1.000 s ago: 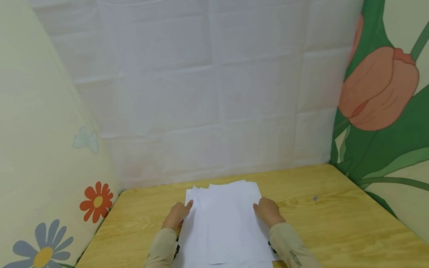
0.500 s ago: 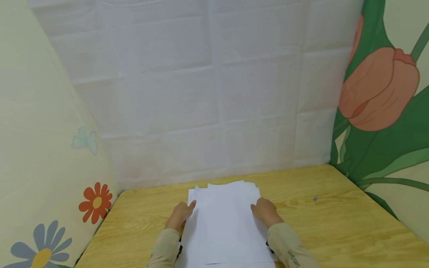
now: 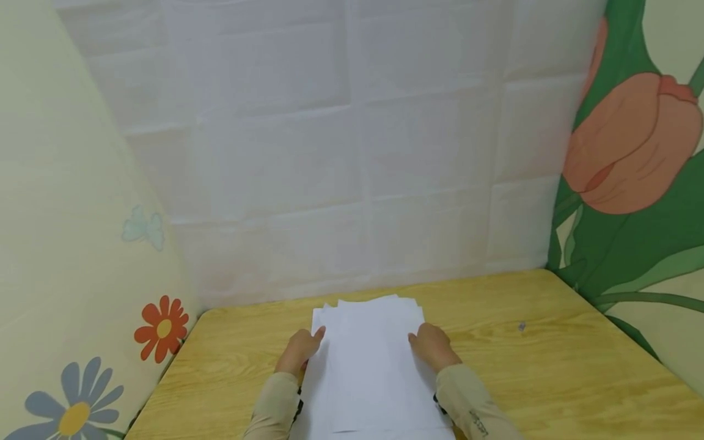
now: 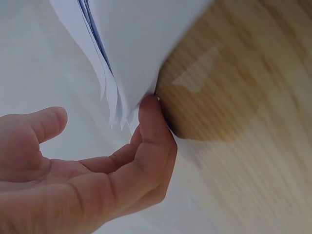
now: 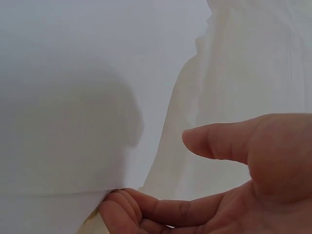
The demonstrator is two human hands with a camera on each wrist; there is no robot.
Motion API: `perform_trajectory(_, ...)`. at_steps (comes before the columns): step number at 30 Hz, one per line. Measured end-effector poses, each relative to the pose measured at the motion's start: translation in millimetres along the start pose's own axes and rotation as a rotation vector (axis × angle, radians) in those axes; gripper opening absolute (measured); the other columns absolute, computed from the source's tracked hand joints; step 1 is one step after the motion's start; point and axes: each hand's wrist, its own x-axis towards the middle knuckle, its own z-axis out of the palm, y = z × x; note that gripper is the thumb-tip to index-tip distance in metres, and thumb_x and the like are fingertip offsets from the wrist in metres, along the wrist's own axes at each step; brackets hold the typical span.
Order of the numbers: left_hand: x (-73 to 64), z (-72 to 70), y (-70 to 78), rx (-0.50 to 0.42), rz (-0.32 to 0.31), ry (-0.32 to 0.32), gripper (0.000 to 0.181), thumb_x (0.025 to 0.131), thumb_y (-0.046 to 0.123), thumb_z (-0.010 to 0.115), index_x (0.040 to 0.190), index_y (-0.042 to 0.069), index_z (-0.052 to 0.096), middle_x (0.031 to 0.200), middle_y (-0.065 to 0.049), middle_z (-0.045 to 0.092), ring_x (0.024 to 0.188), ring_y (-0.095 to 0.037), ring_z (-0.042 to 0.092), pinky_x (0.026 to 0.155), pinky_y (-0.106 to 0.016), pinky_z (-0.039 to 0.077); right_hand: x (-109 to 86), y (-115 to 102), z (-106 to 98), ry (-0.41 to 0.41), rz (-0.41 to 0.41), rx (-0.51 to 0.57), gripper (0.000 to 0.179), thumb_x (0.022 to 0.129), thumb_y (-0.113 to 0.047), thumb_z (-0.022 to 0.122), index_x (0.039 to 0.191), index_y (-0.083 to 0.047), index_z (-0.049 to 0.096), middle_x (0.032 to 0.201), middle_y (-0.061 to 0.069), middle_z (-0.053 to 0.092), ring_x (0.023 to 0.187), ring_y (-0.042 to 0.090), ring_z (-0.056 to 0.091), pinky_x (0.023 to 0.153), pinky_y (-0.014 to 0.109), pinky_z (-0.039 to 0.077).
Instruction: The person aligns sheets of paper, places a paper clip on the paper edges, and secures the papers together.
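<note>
A stack of white paper sheets (image 3: pixel 374 366) lies in front of me, its far edges uneven and stepped. My left hand (image 3: pixel 301 348) is at its left side and my right hand (image 3: pixel 433 346) at its right side. In the left wrist view, the bent fingertips touch the side of the sheets (image 4: pixel 131 53), several of which fan apart at the corner, while the thumb stands away from them. The right wrist view has the fingers (image 5: pixel 185 209) with their tips against the paper's edge (image 5: pixel 151 146), the thumb raised and apart.
The wooden table (image 3: pixel 231 360) extends to both sides of the stack. A small greyish object (image 3: pixel 522 327) lies on it at the right. White creased cloth (image 3: pixel 308 183) hangs behind, and walls with painted flowers (image 3: pixel 164 329) close off the sides.
Both hands have moved slightly inward, toward each other. The stack's left edge has shifted right and its right edge left, so the sheets overlap more closely. The head view has turned a little.
</note>
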Motion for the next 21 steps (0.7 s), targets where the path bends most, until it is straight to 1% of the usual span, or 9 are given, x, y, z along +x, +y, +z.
perform_trajectory(4, 1.7, 1.7, 1.6, 0.019, 0.003, 0.011, 0.057, 0.102, 0.035, 0.043, 0.1, -0.019, 0.057, 0.075, -0.02, 0.059, 0.048, -0.022, 0.054, 0.047, -0.03, 0.046, -0.9, -1, -1, 0.003, -0.007, 0.008, 0.032, 0.093, -0.013, 0.057, 0.08, 0.016, 0.061, 0.074, 0.022, 0.062, 0.064, 0.023, 0.053, 0.059, 0.038, 0.048)
perform_trajectory(8, 1.6, 5.2, 3.1, 0.007, 0.013, 0.008, 0.058, 0.102, 0.035, 0.044, 0.105, -0.022, 0.055, 0.083, -0.024, 0.06, 0.052, -0.025, 0.056, 0.05, -0.032, 0.049, -1.7, -3, -1, 0.003, -0.007, 0.002, 0.032, 0.093, -0.013, 0.058, 0.079, 0.015, 0.061, 0.074, 0.022, 0.062, 0.064, 0.023, 0.053, 0.06, 0.039, 0.049)
perform_trajectory(14, 2.6, 11.4, 5.2, -0.027, 0.024, 0.0, 0.056, 0.102, 0.034, 0.045, 0.107, -0.021, 0.055, 0.08, -0.021, 0.057, 0.053, -0.023, 0.054, 0.05, -0.031, 0.047, -1.1, -3, 3, 0.031, -0.027, -0.017, 0.032, 0.091, -0.013, 0.059, 0.077, 0.015, 0.061, 0.074, 0.024, 0.063, 0.066, 0.028, 0.058, 0.062, 0.042, 0.05)
perform_trajectory(18, 3.9, 15.1, 6.2, -0.019, 0.029, -0.005, 0.054, 0.102, 0.035, 0.044, 0.103, -0.018, 0.057, 0.074, -0.017, 0.057, 0.05, -0.02, 0.051, 0.048, -0.029, 0.044, 0.3, -3, 6, 0.038, -0.028, -0.014, 0.031, 0.091, -0.013, 0.059, 0.077, 0.014, 0.061, 0.075, 0.024, 0.063, 0.068, 0.03, 0.06, 0.063, 0.042, 0.05)
perform_trajectory(21, 5.0, 16.6, 7.9, -0.018, 0.046, -0.004, 0.054, 0.102, 0.035, 0.044, 0.101, -0.017, 0.057, 0.071, -0.016, 0.056, 0.048, -0.019, 0.049, 0.048, -0.028, 0.043, 1.4, -4, 5, 0.034, -0.029, -0.012, 0.031, 0.092, -0.013, 0.059, 0.078, 0.015, 0.061, 0.075, 0.023, 0.063, 0.067, 0.029, 0.059, 0.062, 0.041, 0.05)
